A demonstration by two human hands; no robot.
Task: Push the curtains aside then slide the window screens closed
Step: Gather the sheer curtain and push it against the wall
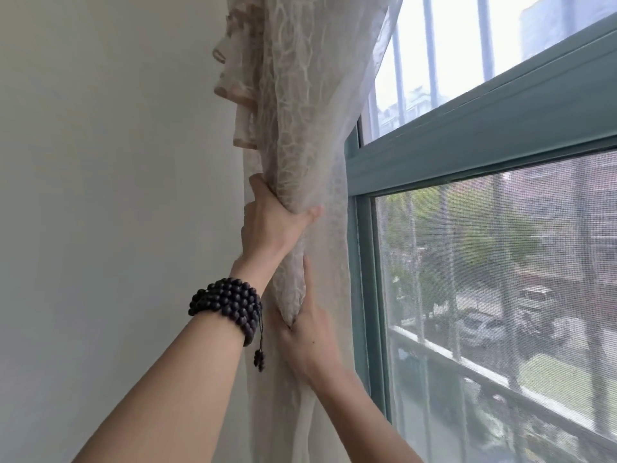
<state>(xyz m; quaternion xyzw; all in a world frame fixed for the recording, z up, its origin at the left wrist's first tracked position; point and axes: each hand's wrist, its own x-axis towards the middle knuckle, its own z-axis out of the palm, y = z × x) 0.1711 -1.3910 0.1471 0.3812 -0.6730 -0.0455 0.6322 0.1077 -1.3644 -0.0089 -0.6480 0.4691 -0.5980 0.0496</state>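
Note:
A sheer white lace curtain (300, 105) is bunched against the wall at the left edge of the window. My left hand (270, 222), with a dark bead bracelet on its wrist, grips the gathered fabric from below, thumb wrapped round its right side. Just beneath, my right hand (307, 332) holds the lower part of the same bundle, thumb up along the cloth. A grey mesh window screen (521, 272) covers the lower pane inside the teal window frame (367, 279). A thin layer of curtain still hangs over the frame's left post.
A plain pale wall (110, 195) fills the left half of the view. The upper pane (444, 61) shows vertical security bars outside. Beyond the screen are a balcony rail (474, 365), trees, parked cars and buildings.

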